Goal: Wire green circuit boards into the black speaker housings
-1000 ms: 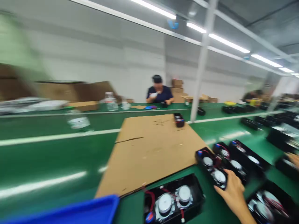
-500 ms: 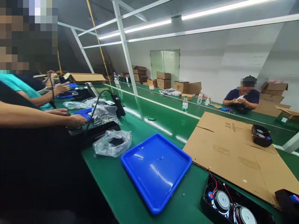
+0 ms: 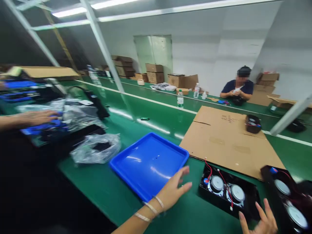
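Observation:
My left hand (image 3: 172,191), with pale bands round the wrist, is open over the near right edge of a blue tray (image 3: 143,162). Its fingers point at a black speaker box (image 3: 226,190) without touching it. Two round silver speakers and red wires with white plugs show inside that box. At its near right corner my right hand (image 3: 262,217) is open, fingers spread; whether it touches the box I cannot tell. A second black speaker box (image 3: 285,198) lies just beyond the right hand, partly blurred.
A flattened cardboard sheet (image 3: 226,143) lies behind the boxes, with another speaker box (image 3: 253,124) at its far end. Left of the tray is a plastic bag (image 3: 96,149). A co-worker's arm (image 3: 26,118) reaches in from the left. Another person (image 3: 237,86) sits across the bench.
Both my hands have come into view from below, toward the near speaker box. The view has swung right, so the tray and bench appear further left.

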The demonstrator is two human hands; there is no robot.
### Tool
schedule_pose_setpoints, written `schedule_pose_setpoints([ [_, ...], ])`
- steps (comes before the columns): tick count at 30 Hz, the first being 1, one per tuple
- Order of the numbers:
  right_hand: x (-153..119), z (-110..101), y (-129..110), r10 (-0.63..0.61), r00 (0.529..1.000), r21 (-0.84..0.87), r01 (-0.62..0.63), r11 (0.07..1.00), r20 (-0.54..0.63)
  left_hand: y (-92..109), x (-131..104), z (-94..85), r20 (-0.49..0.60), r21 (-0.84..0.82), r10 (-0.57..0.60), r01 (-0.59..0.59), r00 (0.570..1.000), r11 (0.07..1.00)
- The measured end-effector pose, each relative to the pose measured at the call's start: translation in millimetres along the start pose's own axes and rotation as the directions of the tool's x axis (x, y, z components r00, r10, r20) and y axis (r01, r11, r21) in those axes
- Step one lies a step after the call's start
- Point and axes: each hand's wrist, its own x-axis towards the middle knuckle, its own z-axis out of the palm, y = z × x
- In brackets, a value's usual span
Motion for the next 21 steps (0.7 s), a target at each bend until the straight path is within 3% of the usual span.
schedule_pose_setpoints([
  [1,2.2,-3.4,-3.1,0.043,0.999,0.056,-0.043,0.997,-0.004,-1.0,20.2,16.6,-0.118,-0.088,0.038,-0.049,0.992,0.995],
  [2,3.7,-6.2,-5.3,0.126,0.992,0.120,-0.125,0.985,0.002,-3.3,37.2,34.0,-0.137,-0.131,0.052,-0.070,0.989,0.989],
  [4,5.0,-10.0,-7.2,0.325,0.941,0.204,-0.338,0.919,0.097,-10.7,59.6,64.1,-0.111,-0.200,0.060,-0.081,0.992,0.976],
  [6,5.1,-12.7,-6.5,0.450,0.864,0.219,-0.495,0.841,0.224,-20.0,69.0,80.6,-0.052,-0.234,0.058,-0.069,0.997,0.970],
  [9,4.8,-15.9,-4.4,0.484,0.827,0.231,-0.550,0.803,0.286,-31.1,71.2,81.3,-0.015,-0.254,0.056,-0.058,0.998,0.965],
  [15,4.5,-15.7,2.5,0.476,0.858,0.261,-0.513,0.818,0.195,-32.0,67.8,71.0,-0.036,-0.218,0.096,-0.102,0.995,0.971],
  [19,4.7,-9.8,24.6,0.515,0.825,0.202,-0.559,0.804,0.234,-31.4,73.4,73.2,-0.065,-0.171,0.136,-0.145,0.989,0.975],
  [21,3.3,-4.5,43.1,0.509,0.833,0.183,-0.547,0.817,0.218,-29.5,73.3,74.4,-0.077,-0.150,0.145,-0.155,0.986,0.977],
])
